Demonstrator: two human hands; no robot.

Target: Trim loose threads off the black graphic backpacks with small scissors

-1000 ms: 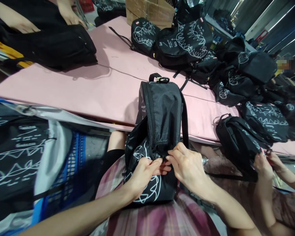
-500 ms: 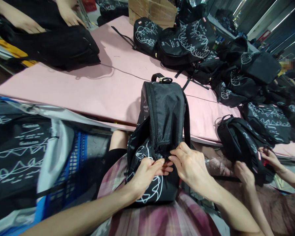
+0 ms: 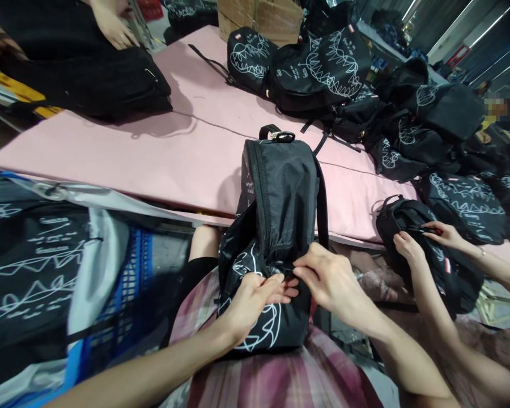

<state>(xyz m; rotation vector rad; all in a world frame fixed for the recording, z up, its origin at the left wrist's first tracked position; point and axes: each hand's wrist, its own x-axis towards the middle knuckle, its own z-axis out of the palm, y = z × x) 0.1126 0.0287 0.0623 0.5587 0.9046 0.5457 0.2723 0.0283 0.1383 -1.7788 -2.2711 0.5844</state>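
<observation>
A black backpack [image 3: 287, 192] with white scribble print stands on end in front of me, its lower part on my lap and its upper part leaning on the table edge. My left hand [image 3: 255, 297] pinches its side between thumb and fingers, near a gathered seam. Close by, my right hand [image 3: 329, 277] pinches the dark fabric at the same spot, fingertips almost meeting the left ones. The exact bit between the fingertips is too small to make out. At the top are a carry loop [image 3: 268, 131] and a metal-and-black clip [image 3: 283, 136].
A pink-topped table [image 3: 187, 170] runs across, with several printed backpacks [image 3: 318, 71] piled along its far right. A co-worker's hands [image 3: 412, 249] handle another backpack at right; another person's hand [image 3: 114, 28] rests by black bags at upper left. A blue crate [image 3: 131, 266] holds printed bags.
My right hand has shifted slightly, still pinching; my left hand stays nearly in place. The co-worker's hands at right have moved up along their backpack. The upper-left person's hand has drawn back leftward.
</observation>
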